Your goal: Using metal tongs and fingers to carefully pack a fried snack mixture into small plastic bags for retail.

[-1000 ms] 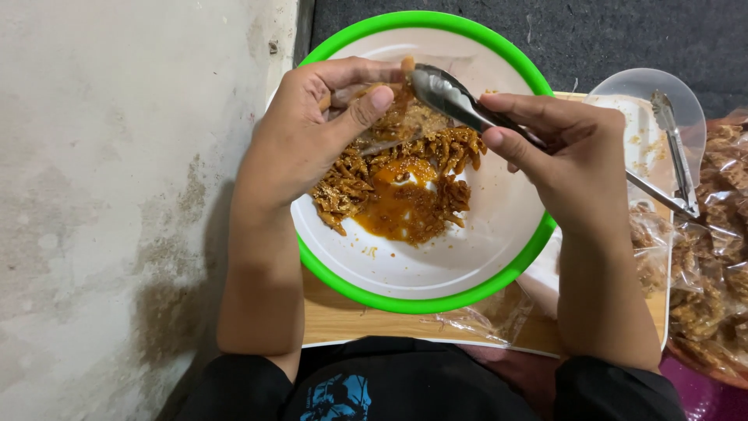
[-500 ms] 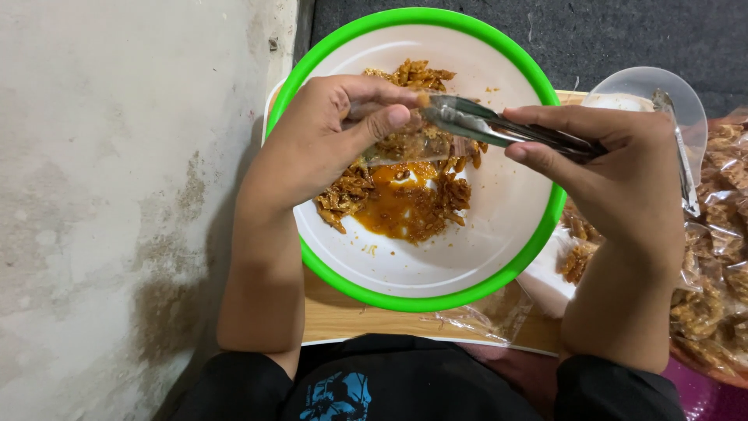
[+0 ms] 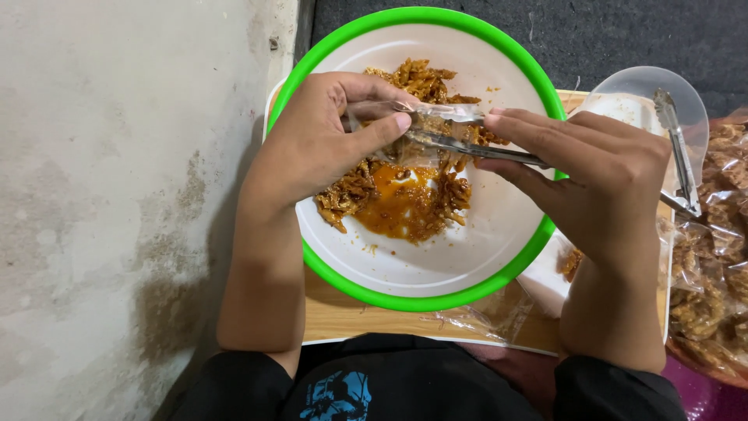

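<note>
The person leans over a white bowl with a green rim. The left hand pinches a small clear bag open over it. The right hand grips a metal spoon poking into the bag. Some sticky orange snack is left in the bowl. Farther off, filled bags lie beside metal tongs.

Your left hand and right hand pinch a small clear plastic pouch over the bowl, its film crinkled and see-through. At the far right lie clear plastic bags of brown fried snacks, stacked together. A flat, empty clear bag lies near you on the wooden bench.
</note>
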